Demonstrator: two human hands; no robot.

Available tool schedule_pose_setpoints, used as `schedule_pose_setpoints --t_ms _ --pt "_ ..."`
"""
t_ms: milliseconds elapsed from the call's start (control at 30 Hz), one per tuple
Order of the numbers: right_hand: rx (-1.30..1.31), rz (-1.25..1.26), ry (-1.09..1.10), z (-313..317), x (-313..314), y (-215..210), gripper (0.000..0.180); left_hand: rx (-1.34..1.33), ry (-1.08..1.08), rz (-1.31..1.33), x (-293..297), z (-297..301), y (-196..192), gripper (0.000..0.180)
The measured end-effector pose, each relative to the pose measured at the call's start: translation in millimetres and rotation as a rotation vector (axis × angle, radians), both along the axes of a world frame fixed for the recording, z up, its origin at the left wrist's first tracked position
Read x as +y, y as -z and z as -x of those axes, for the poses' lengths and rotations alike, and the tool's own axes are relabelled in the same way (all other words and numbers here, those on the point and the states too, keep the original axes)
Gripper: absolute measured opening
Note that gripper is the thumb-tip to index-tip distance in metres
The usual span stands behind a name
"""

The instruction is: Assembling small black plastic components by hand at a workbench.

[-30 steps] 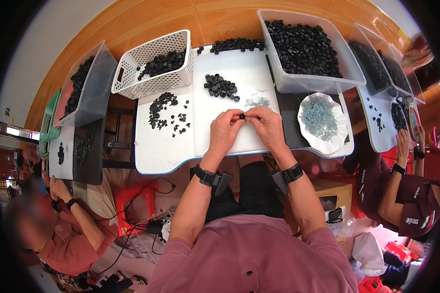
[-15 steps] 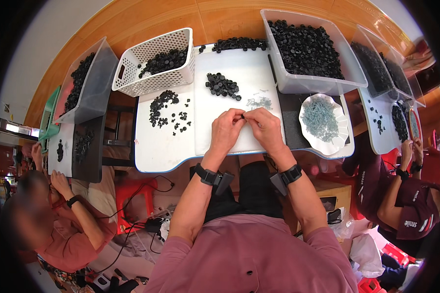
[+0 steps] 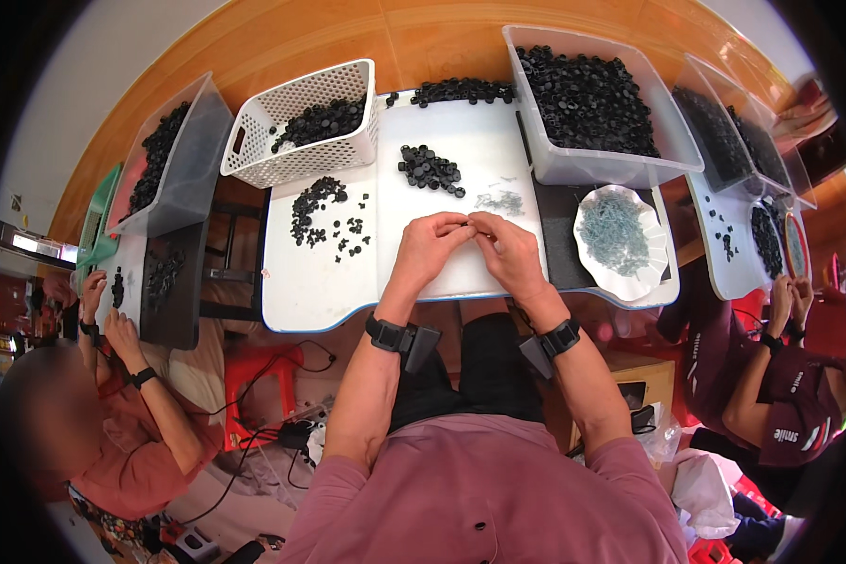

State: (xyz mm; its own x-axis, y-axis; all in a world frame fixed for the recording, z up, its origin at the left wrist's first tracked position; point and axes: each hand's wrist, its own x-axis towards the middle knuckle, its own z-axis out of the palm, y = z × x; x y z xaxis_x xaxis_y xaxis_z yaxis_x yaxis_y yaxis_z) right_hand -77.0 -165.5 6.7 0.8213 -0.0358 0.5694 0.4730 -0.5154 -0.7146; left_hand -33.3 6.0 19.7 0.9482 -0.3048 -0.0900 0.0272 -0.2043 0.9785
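Over the near middle of the white table, my left hand point(image 3: 430, 246) and my right hand point(image 3: 508, 246) meet with fingertips pinched together. A small black plastic part is held between them, mostly covered by the fingers. Just beyond my hands lies a loose heap of black round caps point(image 3: 429, 171). Closer to my right fingers is a little scatter of thin silvery screws point(image 3: 500, 202). Small black pieces point(image 3: 318, 202) are spread on the table's left side. Right of my right hand, a white scalloped dish point(image 3: 641, 285) holds many more screws point(image 3: 616, 230).
A white perforated basket point(image 3: 301, 172) and a large clear bin point(image 3: 611, 169), both with black parts, stand along the far edge. More black caps point(image 3: 465, 90) line the back. Co-workers sit at tables point(image 3: 735, 263) on both sides. Cables point(image 3: 254, 381) hang at lower left.
My hands stay together at nearly the same spot; the fingers have closed further over the black part. The view has shifted slightly. The left co-worker's hands have moved.
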Motion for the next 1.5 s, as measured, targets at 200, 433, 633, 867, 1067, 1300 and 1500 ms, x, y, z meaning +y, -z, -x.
schedule_pose_setpoints --t_ms 200,433,633,867,1067,1300,1500 --pt "0.144 -0.283 0.085 -1.7 -3.1 -5.6 0.019 0.092 0.006 0.057 2.4 0.8 -2.9 0.028" --pt "0.072 -0.284 0.329 -5.1 -11.6 1.7 0.017 -0.012 -0.042 -0.013 0.4 7.2 -0.8 0.025" --pt "0.282 0.001 0.271 -6.2 -2.5 -7.1 0.026 0.003 -0.056 0.053 1.0 10.1 1.9 0.024" --pt "0.262 0.12 0.247 -14.6 -6.8 5.4 0.028 -0.02 -0.087 0.051 -4.1 8.7 3.1 0.026" --pt "0.184 -0.001 0.233 -11.3 3.7 -2.1 0.024 -0.014 -0.145 0.254 6.6 3.8 14.5 0.027" --pt "0.169 -0.116 0.271 -3.5 -9.2 9.4 0.021 -0.19 -0.257 -0.019 36.0 -30.4 -35.3 0.023" --pt "0.216 -0.169 0.214 -3.3 -5.9 3.9 0.02 -1.183 -0.557 -0.442 84.0 -114.8 -111.6 0.037"
